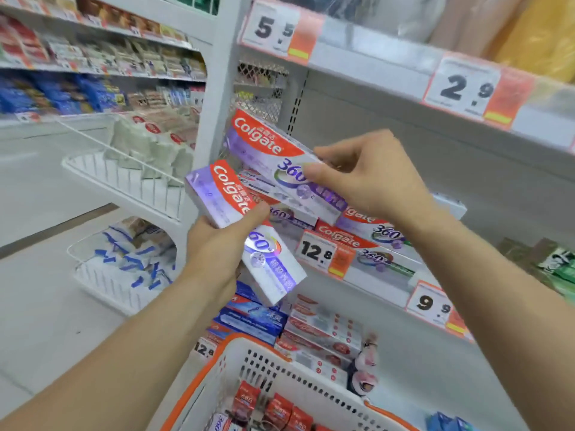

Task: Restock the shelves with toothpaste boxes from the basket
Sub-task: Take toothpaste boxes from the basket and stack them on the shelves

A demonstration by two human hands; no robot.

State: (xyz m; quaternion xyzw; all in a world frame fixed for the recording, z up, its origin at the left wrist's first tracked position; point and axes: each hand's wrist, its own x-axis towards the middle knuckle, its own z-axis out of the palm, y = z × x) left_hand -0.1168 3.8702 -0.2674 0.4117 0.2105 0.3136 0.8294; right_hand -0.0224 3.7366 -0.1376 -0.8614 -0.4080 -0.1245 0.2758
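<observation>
The right hand (370,178) pinches a purple-and-white Colgate 360 box (280,160) near its right end, thumb on the printed face and fingers curled over the top edge, so most of the box juts out to the left of the grip, tilted with its far end higher. This box hangs just above the stacked toothpaste boxes (367,241) already lying on the middle shelf (389,293), close to them, though whether it touches the topmost one cannot be told. The left hand (217,244) grips a second Colgate box (245,228) around its middle, thumb pressed across the front near the red logo and fingers wrapped behind; the box runs diagonally, its upper end sticking out up and to the left of the hand and its lower end reaching down and right past the palm. The two held boxes are near each other, the left one lower and in front of the shelf edge. A price tag reading 12.8 (320,253) is fixed to the shelf front just right of the left-hand box, and another reading 9.9 (432,303) sits further right. Below, a white basket (280,377) with an orange rim holds more boxes, red ones and one purple 360 box, at the bottom of the view. The lower shelf carries blue toothpaste boxes (252,318) and red-and-white ones.
</observation>
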